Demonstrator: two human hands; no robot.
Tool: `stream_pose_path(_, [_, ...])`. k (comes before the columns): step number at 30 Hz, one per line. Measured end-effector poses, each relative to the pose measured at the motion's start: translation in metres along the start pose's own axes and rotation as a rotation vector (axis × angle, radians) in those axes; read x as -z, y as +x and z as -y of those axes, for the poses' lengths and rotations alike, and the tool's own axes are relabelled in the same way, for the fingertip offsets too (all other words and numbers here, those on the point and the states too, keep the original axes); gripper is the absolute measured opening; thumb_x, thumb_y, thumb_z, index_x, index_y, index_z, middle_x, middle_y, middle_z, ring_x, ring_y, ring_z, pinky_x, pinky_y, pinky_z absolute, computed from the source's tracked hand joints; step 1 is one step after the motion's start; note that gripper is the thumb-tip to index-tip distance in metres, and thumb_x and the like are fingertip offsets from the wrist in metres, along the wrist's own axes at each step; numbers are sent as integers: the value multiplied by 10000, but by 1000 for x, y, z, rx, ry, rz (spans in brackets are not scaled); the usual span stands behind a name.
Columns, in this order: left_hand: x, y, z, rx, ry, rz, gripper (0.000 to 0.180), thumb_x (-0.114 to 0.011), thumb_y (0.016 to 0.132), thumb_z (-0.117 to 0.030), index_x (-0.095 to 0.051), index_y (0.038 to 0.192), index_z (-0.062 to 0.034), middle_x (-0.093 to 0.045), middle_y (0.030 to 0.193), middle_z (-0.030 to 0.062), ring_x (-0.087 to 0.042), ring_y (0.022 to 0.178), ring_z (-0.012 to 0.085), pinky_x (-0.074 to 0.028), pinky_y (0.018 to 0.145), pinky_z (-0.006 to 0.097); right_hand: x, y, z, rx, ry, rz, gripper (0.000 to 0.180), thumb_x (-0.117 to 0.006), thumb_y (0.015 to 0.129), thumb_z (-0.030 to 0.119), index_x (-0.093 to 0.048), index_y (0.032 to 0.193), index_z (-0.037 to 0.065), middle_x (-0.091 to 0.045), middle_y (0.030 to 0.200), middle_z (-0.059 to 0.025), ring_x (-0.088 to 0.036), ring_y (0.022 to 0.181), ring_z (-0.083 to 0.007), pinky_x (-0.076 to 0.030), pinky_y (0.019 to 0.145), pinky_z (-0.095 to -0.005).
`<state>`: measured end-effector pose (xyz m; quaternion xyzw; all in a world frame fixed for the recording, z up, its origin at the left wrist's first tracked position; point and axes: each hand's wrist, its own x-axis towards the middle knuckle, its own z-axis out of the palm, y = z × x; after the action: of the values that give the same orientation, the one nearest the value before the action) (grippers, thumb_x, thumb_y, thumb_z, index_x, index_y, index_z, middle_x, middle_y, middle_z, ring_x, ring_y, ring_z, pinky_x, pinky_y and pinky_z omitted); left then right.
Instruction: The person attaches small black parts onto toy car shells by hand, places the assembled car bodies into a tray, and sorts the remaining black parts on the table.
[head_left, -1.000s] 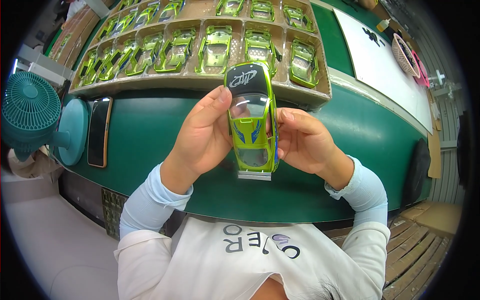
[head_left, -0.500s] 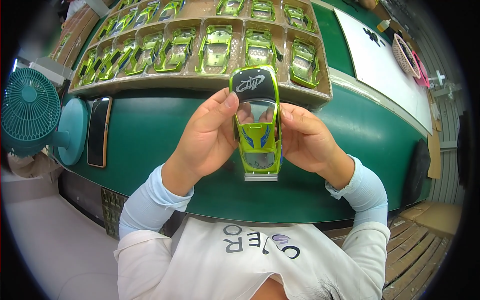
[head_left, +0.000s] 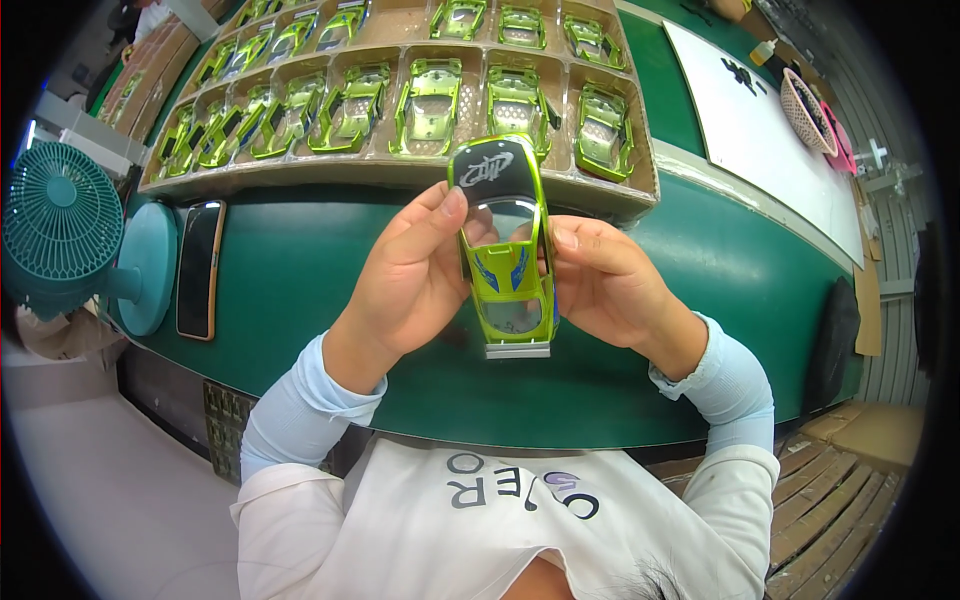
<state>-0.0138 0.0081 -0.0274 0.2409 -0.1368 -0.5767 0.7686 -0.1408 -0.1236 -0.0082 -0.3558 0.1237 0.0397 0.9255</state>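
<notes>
A toy car body shell (head_left: 507, 258) hangs over the green table, held between both my hands. It is shiny lime green with a dark hood, clear windows, blue wing-like marks on the roof and a silver-grey spoiler at the end nearest me. My left hand (head_left: 415, 270) grips its left side, the thumb on the edge by the hood. My right hand (head_left: 612, 278) grips the opposite side, with its thumb along the rim near the windshield. The fingers of both hands are partly hidden behind the shell; some show through the clear window.
Ahead stands a cardboard box with a plastic compartment tray (head_left: 400, 165) of similar green shells. At left are a teal fan (head_left: 62, 222) and a phone (head_left: 200, 270) on the green table (head_left: 290, 240). A white board (head_left: 760, 150) and a pink basket (head_left: 808, 112) lie at right.
The shell has shifted slightly left and tilted a little, its hood end leaning left. Both hands keep their hold, the right one moving slightly left with it.
</notes>
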Motion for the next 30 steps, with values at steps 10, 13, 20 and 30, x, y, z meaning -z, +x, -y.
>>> stream_pose_path(10, [-4,-2,4,-22,-40,31,203,-454,900,-192,-466,1042,-48,-474,794,1,-466,754,102,-399,723,249,2,-10,-16,59,10,120,253,-571,830,213,-524,997,28,-558,950,-38,-527,863,-129,-416,798,-295])
stream_pose_path(13, [-2,-2,3,-31,-19,80,204,-441,905,-189,-462,1055,-52,-480,800,8,-469,758,107,-410,730,263,0,-11,-15,80,-51,114,260,-568,835,218,-523,1005,26,-562,953,-49,-534,877,-134,-419,808,-296])
stream_pose_path(20, [14,-5,-3,-158,-70,128,316,-374,926,-230,-398,1152,-12,-530,1050,100,-524,970,200,-433,847,361,-16,-6,2,61,-322,99,321,-594,806,159,-523,1080,9,-577,946,-44,-537,859,-104,-424,788,-257])
stream_pose_path(30, [8,-30,-67,-408,697,-176,257,-488,875,-178,-503,1049,11,-538,1054,104,-489,992,160,-379,855,298,-38,150,112,330,-842,-266,85,-600,672,79,-588,701,1,-542,661,-45,-488,619,-113,-373,566,-254])
